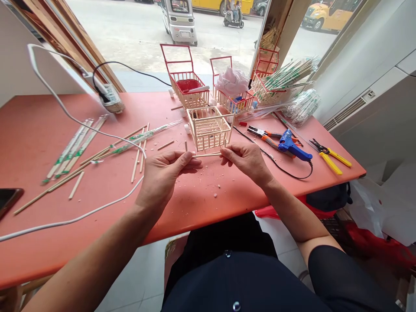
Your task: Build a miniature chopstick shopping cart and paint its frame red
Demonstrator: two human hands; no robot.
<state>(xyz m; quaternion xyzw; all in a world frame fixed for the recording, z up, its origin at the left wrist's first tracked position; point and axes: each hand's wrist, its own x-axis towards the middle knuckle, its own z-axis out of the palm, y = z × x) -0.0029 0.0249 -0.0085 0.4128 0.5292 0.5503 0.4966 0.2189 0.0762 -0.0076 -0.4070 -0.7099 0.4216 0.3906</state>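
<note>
Navy shirt front (pixel 234 277) lying at 6 o'clock; both hands pinching one thin wooden stick.

Left hand (pixel 162 173) and right hand (pixel 247 161) are closing thumb against fingers on opposite ends of the pale wooden stick (pixel 207 154), which is spanning the gap between them at view centre. Short upright pieces are showing beside both thumbs; whether they are joined to it cannot be told. Just beyond, at 12 o'clock, a slatted wooden basket (pixel 212 129) is resting on the red tabletop (pixel 188 216); a blue glue gun (pixel 294 146) is lying at 3 o'clock, loose sticks (pixel 135 162) at 9. For good control, both pinches should be applying light, even pressure, since thin wood probably rolls or flexes easily.
</note>
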